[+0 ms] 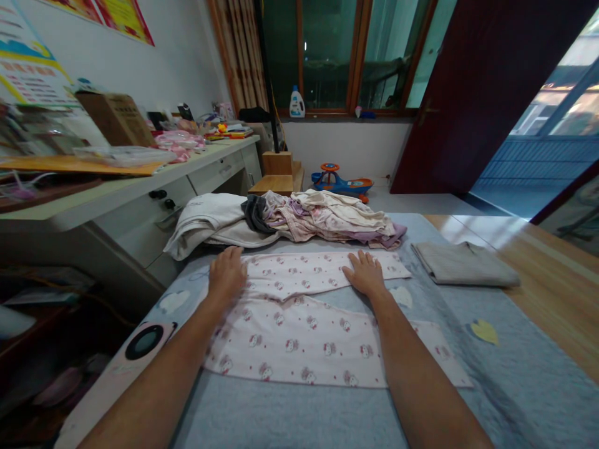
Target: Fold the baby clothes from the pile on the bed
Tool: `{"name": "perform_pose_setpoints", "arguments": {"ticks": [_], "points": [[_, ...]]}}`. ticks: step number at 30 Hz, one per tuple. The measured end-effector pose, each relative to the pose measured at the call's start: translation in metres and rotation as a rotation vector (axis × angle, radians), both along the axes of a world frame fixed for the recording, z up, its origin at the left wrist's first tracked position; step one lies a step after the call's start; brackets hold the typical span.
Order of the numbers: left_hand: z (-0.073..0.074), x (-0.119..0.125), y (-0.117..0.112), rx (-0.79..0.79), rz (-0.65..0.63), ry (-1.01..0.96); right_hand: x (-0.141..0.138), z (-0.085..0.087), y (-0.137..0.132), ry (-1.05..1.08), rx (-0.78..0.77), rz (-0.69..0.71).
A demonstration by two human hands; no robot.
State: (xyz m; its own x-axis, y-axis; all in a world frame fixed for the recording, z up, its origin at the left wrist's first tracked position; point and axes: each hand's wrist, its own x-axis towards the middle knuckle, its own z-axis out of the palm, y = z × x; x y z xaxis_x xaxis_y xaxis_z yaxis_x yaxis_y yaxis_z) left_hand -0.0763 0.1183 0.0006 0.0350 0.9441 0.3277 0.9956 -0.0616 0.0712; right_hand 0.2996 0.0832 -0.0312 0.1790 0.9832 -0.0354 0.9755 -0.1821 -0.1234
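Pale pink pajama pants (304, 340) with a cat print lie spread flat, their waist toward my left and both legs stretching to the right. My left hand (228, 272) rests at the waist end of the farther leg, fingers laid down and slightly blurred. On that same leg, farther right, my right hand (366, 273) lies flat with its fingers apart. The nearer leg passes under my right forearm, which hides part of it. Beneath the pants is a grey-blue bed sheet (281, 418) with heart shapes.
A heap of rumpled clothes (327, 218) lies beyond the pants, beside a white garment (210, 218). A folded grey garment (463, 263) sits at the right. Along the left wall runs a cluttered desk (224, 153). A blue ride-on toy (344, 185) stands on the floor beyond.
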Motion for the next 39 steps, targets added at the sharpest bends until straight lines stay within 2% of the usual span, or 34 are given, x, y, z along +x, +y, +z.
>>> {"name": "perform_pose_setpoints", "arguments": {"ticks": [3,5,10,13,16,24,28,30,33,36,39], "points": [[-0.009,0.019,0.007,-0.154,-0.275,-0.054,-0.002,0.003,-0.002,0.008,-0.032,-0.010],[-0.020,0.026,0.009,-0.247,-0.341,-0.058,-0.002,0.004,-0.002,0.019,-0.033,-0.009],[-0.038,0.026,0.007,-0.327,-0.289,-0.007,0.005,0.002,0.000,0.025,0.053,-0.043],[-0.039,0.026,0.005,-0.331,-0.267,-0.005,0.012,0.000,0.001,-0.006,0.112,-0.174],[-0.038,0.028,0.003,-0.322,-0.244,-0.011,0.017,-0.001,0.002,-0.014,0.068,-0.243],[-0.034,0.034,-0.001,-0.345,-0.207,-0.002,0.018,-0.003,0.000,-0.015,0.022,-0.130],[-0.030,0.022,0.003,-0.328,-0.248,-0.058,0.019,-0.003,0.002,-0.033,0.021,-0.129],[-0.027,0.007,0.004,-0.246,-0.195,-0.068,0.020,-0.004,0.003,-0.037,0.027,-0.124],[-0.023,-0.027,0.004,-0.125,0.034,-0.053,0.021,-0.005,0.004,-0.035,0.037,-0.124],[-0.020,-0.059,0.004,-0.185,0.251,-0.060,0.020,-0.004,0.006,-0.032,0.037,-0.139],[-0.017,-0.077,0.009,-0.291,0.302,-0.104,0.020,-0.002,0.007,-0.027,0.027,-0.142]]}}
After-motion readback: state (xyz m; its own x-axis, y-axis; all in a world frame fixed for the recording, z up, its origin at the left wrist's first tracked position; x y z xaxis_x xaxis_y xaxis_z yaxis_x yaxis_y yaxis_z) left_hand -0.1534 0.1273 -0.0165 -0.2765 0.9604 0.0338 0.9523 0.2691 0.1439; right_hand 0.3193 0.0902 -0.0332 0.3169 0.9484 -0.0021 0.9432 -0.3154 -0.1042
